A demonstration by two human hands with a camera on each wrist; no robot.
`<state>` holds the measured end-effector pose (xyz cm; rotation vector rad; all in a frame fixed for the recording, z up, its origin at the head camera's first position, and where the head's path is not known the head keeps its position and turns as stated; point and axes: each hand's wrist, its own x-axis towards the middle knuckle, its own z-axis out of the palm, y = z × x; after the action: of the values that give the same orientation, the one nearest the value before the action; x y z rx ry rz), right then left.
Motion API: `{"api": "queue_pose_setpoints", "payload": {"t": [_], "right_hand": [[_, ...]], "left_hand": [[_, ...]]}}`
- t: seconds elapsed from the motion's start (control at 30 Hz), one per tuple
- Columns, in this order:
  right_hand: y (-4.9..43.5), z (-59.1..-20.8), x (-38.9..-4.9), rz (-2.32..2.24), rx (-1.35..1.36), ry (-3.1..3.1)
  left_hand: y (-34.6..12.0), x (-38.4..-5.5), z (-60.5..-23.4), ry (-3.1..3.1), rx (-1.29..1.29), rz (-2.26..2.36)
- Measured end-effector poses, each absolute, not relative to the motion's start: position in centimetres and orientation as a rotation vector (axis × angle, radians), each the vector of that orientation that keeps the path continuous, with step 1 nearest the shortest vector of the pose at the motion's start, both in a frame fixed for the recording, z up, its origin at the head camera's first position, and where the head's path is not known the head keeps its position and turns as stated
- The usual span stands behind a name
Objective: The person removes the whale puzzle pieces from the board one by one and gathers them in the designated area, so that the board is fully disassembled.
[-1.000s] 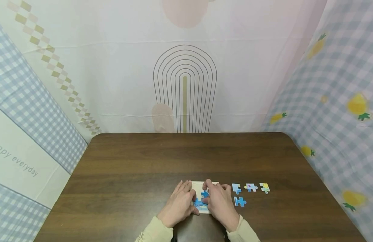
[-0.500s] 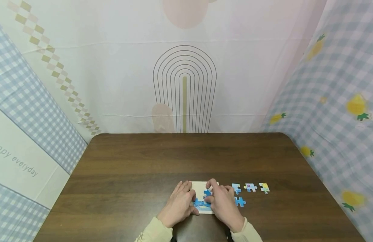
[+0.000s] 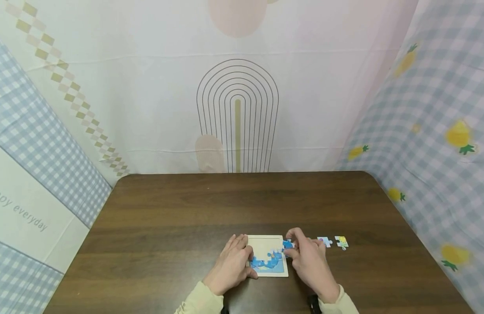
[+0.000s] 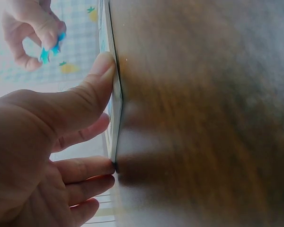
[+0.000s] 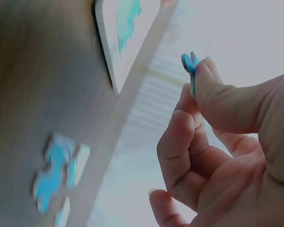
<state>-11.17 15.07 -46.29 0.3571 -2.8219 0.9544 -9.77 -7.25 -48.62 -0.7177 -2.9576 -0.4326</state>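
A shallow puzzle tray [image 3: 261, 244] with a pale rim lies on the table, and blue pieces fill its lower part. My left hand [image 3: 231, 264] rests at its left side, thumb along the near edge and fingers against the left edge, as the left wrist view shows. Between thumb and fingertips, my right hand [image 3: 310, 259] pinches a blue puzzle piece [image 5: 192, 73], raised just off the tray's right edge. The same held piece [image 4: 54, 47] shows in the left wrist view.
Two loose puzzle pieces, one pinkish [image 3: 324, 241] and one with yellow [image 3: 341, 242], lie right of my right hand. More blue pieces [image 5: 54, 172] lie below it in the right wrist view. The brown table [image 3: 187, 209] meets a printed cloth backdrop [image 3: 159, 109].
My right hand has moved right and away from over the tray, carrying the blue puzzle piece past the right rim. The left hand has stayed at the tray's left side.
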Motion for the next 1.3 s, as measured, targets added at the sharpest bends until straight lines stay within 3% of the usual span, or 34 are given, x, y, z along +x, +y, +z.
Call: {"api": "queue_pose_setpoints", "payload": {"t": [0.7,1.3], "right_hand": [[24.3,-45.8,-11.4,0.871,0.039,-2.994],[25.3,-47.3,-11.6,0.901,0.011,-3.142]], "left_hand": [[-7.5,-9.7,-49.0,-2.876,-0.75,-0.466],[-7.4,-9.8,-48.9,-2.915,-0.742,-0.441]]}}
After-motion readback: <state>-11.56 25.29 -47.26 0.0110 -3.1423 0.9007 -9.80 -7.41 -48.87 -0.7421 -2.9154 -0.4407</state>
